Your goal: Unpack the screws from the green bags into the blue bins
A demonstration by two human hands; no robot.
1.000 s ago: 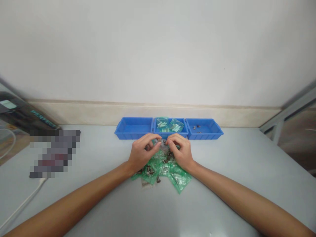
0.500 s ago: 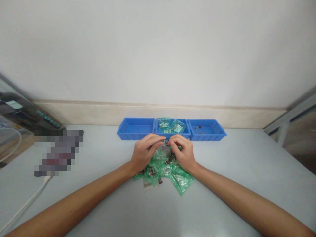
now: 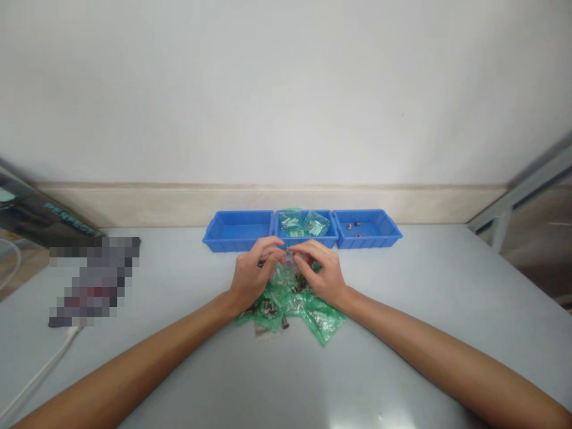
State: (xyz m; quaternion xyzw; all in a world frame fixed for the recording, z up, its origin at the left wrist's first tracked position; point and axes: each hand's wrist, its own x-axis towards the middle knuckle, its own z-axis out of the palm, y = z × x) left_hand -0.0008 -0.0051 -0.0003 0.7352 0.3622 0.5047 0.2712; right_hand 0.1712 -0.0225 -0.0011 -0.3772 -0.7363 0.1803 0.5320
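Over a heap of green plastic bags [image 3: 324, 325], my two hands face each other with fingertips close. My right hand [image 3: 322, 271] pinches a small metal screw [image 3: 288, 251] between thumb and fingers. My left hand [image 3: 255, 271] is curled beside it, thumb near the bent fingers; what it holds, if anything, is too small to make out. Several dark screws [image 3: 269, 307] show in a bag below the left hand. One loose screw [image 3: 285, 323] lies at the heap's near edge, by a small clear bag [image 3: 267, 331].
Three blue trays stand in a row behind my hands: the left tray [image 3: 239, 245], the middle tray [image 3: 330, 241] with green bags of small parts [image 3: 316, 224], and the right tray [image 3: 370, 241] with a few screws [image 3: 350, 226]. A blurred-out object [image 3: 96, 283] with a white cable [image 3: 49, 363] lies left.
My fingertips have lifted slightly, and the small screw now shows between them. The whole view has shifted a little; trays and bags stay in place.
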